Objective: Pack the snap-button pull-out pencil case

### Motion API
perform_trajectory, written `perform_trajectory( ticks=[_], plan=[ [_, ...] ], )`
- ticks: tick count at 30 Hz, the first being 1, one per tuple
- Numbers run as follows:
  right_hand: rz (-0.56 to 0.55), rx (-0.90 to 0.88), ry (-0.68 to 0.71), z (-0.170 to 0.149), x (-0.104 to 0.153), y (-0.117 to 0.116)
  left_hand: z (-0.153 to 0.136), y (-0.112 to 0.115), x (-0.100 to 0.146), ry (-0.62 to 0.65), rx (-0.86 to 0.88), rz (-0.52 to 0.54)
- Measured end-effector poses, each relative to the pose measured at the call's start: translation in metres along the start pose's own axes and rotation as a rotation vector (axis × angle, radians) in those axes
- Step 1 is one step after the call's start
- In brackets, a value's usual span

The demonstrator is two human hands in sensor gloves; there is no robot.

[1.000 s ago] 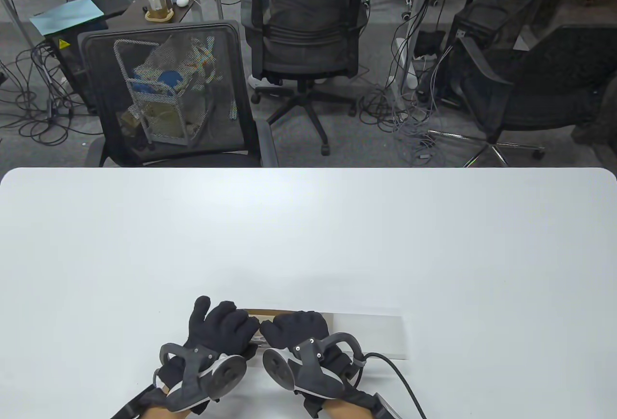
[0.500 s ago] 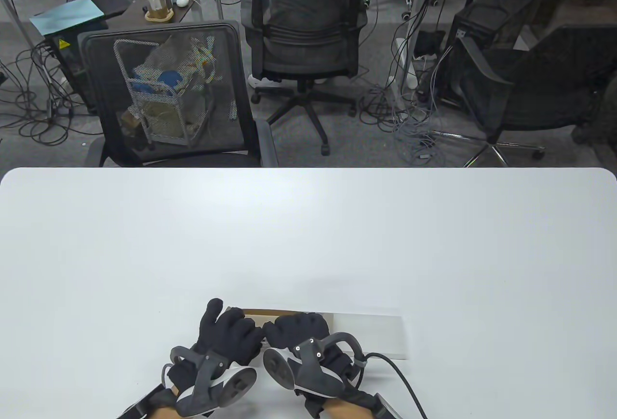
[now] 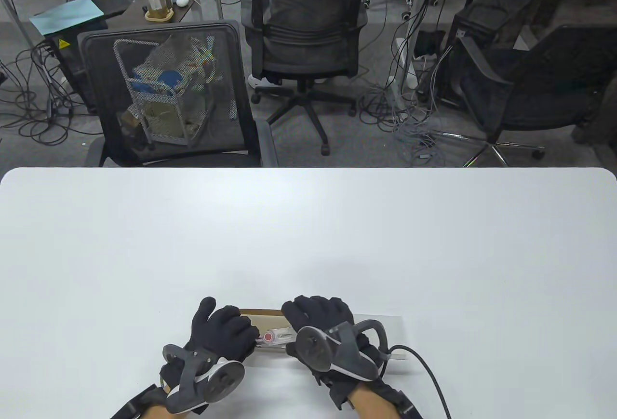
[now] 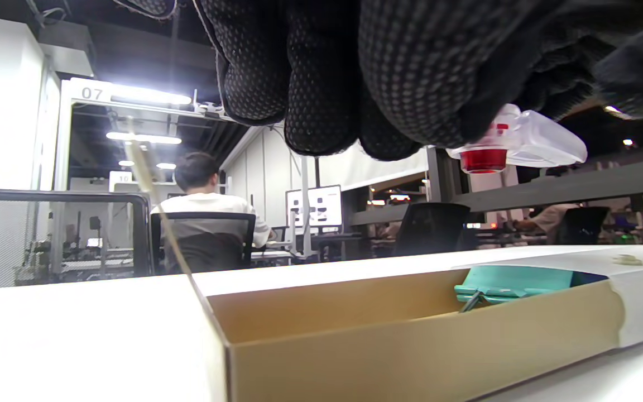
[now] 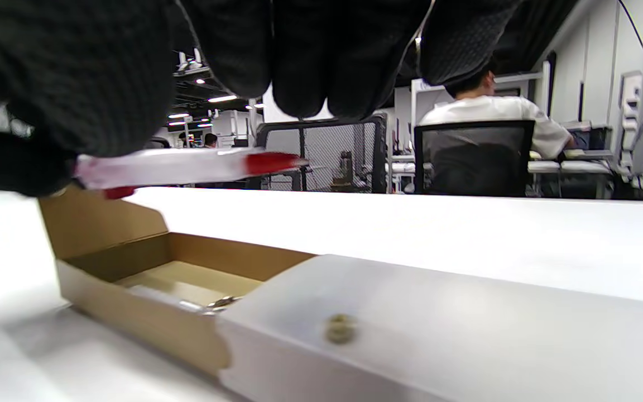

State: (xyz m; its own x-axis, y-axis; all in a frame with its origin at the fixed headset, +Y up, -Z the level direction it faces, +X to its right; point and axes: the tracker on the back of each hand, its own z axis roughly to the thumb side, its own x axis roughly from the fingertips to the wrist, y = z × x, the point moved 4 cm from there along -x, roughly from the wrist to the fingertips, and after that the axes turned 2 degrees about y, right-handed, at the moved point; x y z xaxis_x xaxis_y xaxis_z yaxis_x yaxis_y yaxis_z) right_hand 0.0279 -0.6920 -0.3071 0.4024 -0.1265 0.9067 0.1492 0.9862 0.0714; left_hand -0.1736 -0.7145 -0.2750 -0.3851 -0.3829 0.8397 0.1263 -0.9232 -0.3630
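The pencil case lies at the table's near edge: a brown cardboard pull-out tray slid partly out of a white translucent sleeve with a snap button. My left hand pinches the red-button end of a clear pen and holds it just above the open tray. My right hand arches over the pen's other end, above the sleeve's mouth. The pen's red tip pokes out free under the right fingers. I cannot tell whether the right hand grips it. A teal item lies in the tray.
The white table stretches far and to both sides. A cable trails from my right wrist. Office chairs stand beyond the far edge.
My right hand has moved to the right, away from the left hand. The clear pen, hidden before, now shows between the hands. The left hand shifted slightly left.
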Motion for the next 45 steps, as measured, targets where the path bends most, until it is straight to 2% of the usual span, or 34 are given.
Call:
perform_trajectory(
  ticks=[2,5,9,12,18,22,31,34,40,45],
  plan=[
    [0.024,-0.02,-0.018,-0.018,0.002,0.001,-0.003,-0.001,0.0,-0.01,0.006,-0.001],
    [0.121,-0.017,-0.076,-0.052,0.006,-0.007,-0.008,-0.002,0.001,-0.024,0.008,-0.001],
    [0.255,-0.048,-0.132,-0.09,0.011,-0.032,-0.014,-0.002,0.0,-0.044,0.021,-0.013],
    [0.298,-0.028,-0.141,-0.099,0.013,-0.046,-0.016,-0.001,0.0,-0.051,0.022,-0.021],
    [0.324,0.034,-0.148,-0.102,0.015,-0.058,-0.016,-0.001,-0.001,-0.057,0.017,-0.037],
    [0.319,0.015,-0.143,-0.103,0.015,-0.061,-0.016,-0.002,-0.003,-0.062,0.005,-0.042],
    [0.322,-0.005,-0.144,-0.106,0.017,-0.065,-0.015,-0.012,-0.021,-0.071,-0.186,-0.14],
    [0.33,-0.006,-0.149,-0.107,0.017,-0.065,-0.01,-0.003,-0.029,-0.056,-0.278,-0.249],
    [0.34,-0.006,-0.152,-0.107,0.018,-0.065,-0.002,0.014,-0.045,-0.043,-0.345,-0.324],
    [0.348,-0.021,-0.154,-0.109,0.018,-0.066,0.002,0.028,-0.049,-0.034,-0.359,-0.344]
  ],
)
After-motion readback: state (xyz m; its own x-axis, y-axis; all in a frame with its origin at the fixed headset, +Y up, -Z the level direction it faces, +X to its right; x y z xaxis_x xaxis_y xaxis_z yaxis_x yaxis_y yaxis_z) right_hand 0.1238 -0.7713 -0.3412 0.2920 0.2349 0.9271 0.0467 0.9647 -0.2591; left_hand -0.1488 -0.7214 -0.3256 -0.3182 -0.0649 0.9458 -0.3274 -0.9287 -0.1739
